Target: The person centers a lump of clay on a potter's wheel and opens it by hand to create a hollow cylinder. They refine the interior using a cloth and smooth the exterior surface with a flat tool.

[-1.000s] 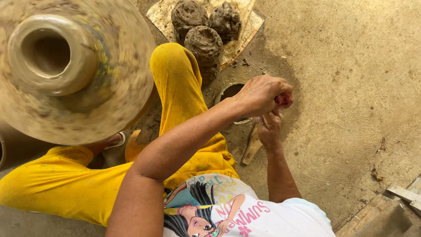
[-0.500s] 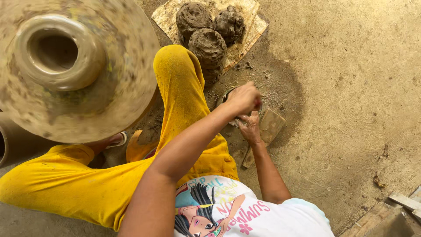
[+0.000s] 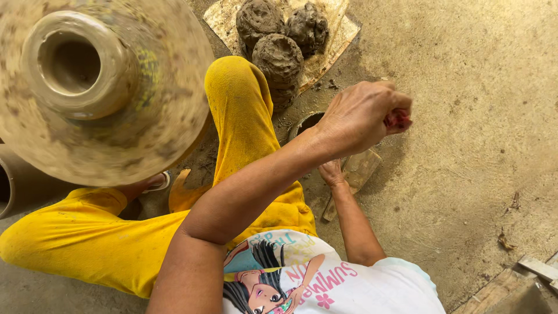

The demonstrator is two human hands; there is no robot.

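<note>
Yellow cloth of the person's trousers [image 3: 104,238] filled the near part of the view, with a white printed shirt [image 3: 325,285] below the two arms. From there the left arm reached forward, and the left hand [image 3: 363,116] was clenched into a fist around a small red object [image 3: 399,120], of which only a bit showed between the fingers. Under that arm the right hand [image 3: 332,172] lay low by the ground, touching the flat brown wooden paddle [image 3: 356,174]; whether it gripped the paddle could not be told, since the forearm above hid most of the fingers. Just beyond the wrist sat a small dark round bowl [image 3: 306,122], partly covered by the left arm. To the left, a wet grey clay pot with an open mouth [image 3: 75,64] stood on the clay-smeared round potter's wheel [image 3: 145,139], both blurred. Farthest off, three dark lumps of clay [image 3: 279,58] rested close together on a pale mat [image 3: 334,38] laid on the earthen floor [image 3: 465,145].
</note>
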